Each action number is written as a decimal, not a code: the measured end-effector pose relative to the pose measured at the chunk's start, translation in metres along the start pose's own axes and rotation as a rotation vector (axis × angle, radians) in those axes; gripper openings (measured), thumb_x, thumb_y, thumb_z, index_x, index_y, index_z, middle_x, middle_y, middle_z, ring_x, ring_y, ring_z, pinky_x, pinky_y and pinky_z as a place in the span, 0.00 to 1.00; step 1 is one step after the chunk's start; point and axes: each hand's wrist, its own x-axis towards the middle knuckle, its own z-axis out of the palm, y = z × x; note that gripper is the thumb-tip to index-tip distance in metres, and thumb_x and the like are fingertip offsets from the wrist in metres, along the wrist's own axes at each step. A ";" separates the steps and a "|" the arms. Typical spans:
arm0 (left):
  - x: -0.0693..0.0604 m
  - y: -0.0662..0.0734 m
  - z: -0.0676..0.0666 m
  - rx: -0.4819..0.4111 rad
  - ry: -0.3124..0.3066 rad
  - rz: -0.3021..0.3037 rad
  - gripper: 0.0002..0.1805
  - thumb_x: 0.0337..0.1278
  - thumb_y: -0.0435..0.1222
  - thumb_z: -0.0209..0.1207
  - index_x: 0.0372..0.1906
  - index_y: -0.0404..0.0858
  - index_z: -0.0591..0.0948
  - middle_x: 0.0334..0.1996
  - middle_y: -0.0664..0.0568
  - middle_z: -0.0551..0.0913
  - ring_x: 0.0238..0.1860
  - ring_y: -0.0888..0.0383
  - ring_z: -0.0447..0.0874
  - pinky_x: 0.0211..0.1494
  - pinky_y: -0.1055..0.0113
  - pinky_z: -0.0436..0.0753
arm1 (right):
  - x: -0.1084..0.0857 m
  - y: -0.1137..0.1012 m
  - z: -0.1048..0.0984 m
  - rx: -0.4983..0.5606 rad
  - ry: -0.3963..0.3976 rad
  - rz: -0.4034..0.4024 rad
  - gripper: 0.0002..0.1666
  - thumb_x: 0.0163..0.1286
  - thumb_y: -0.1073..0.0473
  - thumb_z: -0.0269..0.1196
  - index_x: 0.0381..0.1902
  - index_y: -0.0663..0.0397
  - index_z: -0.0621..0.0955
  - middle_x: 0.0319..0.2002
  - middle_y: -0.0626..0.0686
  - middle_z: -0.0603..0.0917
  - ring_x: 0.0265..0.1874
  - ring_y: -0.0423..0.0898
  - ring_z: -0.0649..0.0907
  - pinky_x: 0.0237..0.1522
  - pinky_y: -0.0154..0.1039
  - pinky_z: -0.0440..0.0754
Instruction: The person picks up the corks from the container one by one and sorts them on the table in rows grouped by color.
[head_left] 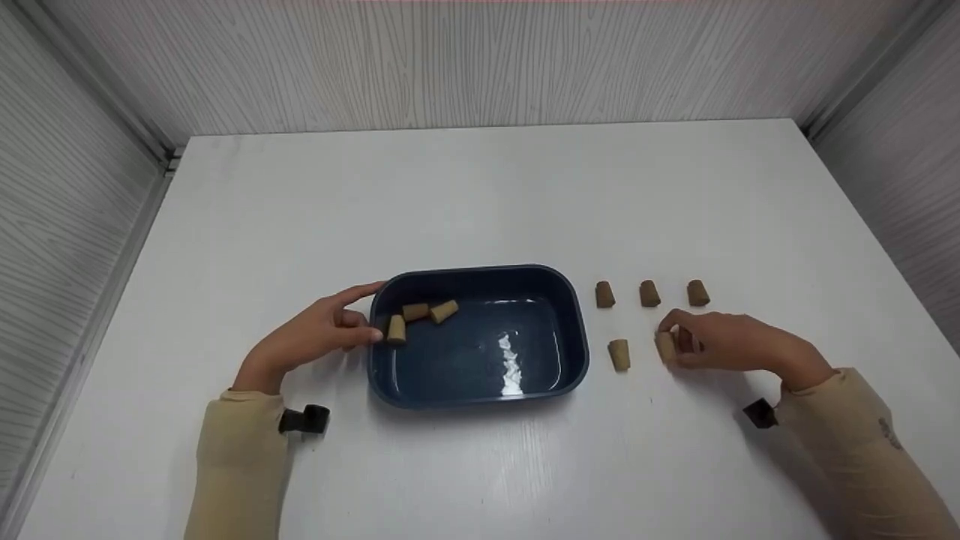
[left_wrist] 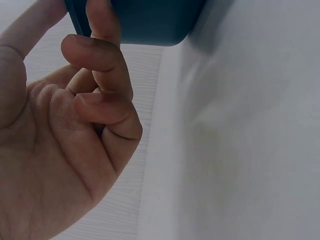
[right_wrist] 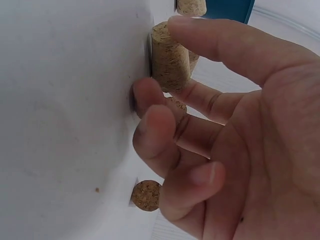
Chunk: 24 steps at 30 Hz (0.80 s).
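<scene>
On the left, my left hand [head_left: 322, 330] holds the side of a dark blue plastic tub [head_left: 457, 367], its thumb at the rim and index finger at the far corner. The other fingers curl loosely below the tub wall [left_wrist: 150, 25] in the left wrist view. Three cork stoppers [head_left: 444, 311] lie inside at the tub's left end. To the right, my right hand [head_left: 724, 341] pinches a cork stopper [right_wrist: 170, 60] between thumb and fingers, at table level. Beside it lies another cork [head_left: 619, 355], nearer the tub.
Three more corks form a row behind the right hand: a left one [head_left: 604, 295], a middle one [head_left: 649, 293] and a right one [head_left: 698, 293]. The white table [head_left: 465, 195] is bounded by a pale wood-grain panel [head_left: 480, 67] at the back and panels at both sides.
</scene>
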 end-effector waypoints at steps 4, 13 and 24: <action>0.000 -0.001 0.000 0.002 0.005 0.004 0.39 0.62 0.42 0.61 0.75 0.46 0.57 0.24 0.51 0.74 0.26 0.60 0.67 0.32 0.66 0.68 | 0.000 0.000 0.000 0.003 0.004 -0.005 0.17 0.64 0.58 0.61 0.51 0.46 0.73 0.31 0.42 0.77 0.28 0.37 0.73 0.32 0.34 0.71; -0.001 -0.003 0.002 -0.011 0.003 -0.001 0.39 0.62 0.42 0.61 0.75 0.46 0.57 0.26 0.50 0.75 0.26 0.60 0.67 0.33 0.65 0.68 | 0.000 -0.001 0.003 0.011 -0.011 -0.001 0.17 0.64 0.56 0.62 0.51 0.48 0.73 0.30 0.42 0.77 0.26 0.37 0.72 0.31 0.34 0.70; 0.001 0.000 0.001 -0.010 0.010 -0.043 0.40 0.61 0.45 0.62 0.75 0.47 0.58 0.25 0.52 0.75 0.28 0.61 0.68 0.35 0.64 0.68 | -0.001 0.000 0.003 0.026 -0.003 0.010 0.18 0.64 0.51 0.65 0.49 0.46 0.75 0.33 0.43 0.77 0.30 0.38 0.73 0.35 0.36 0.71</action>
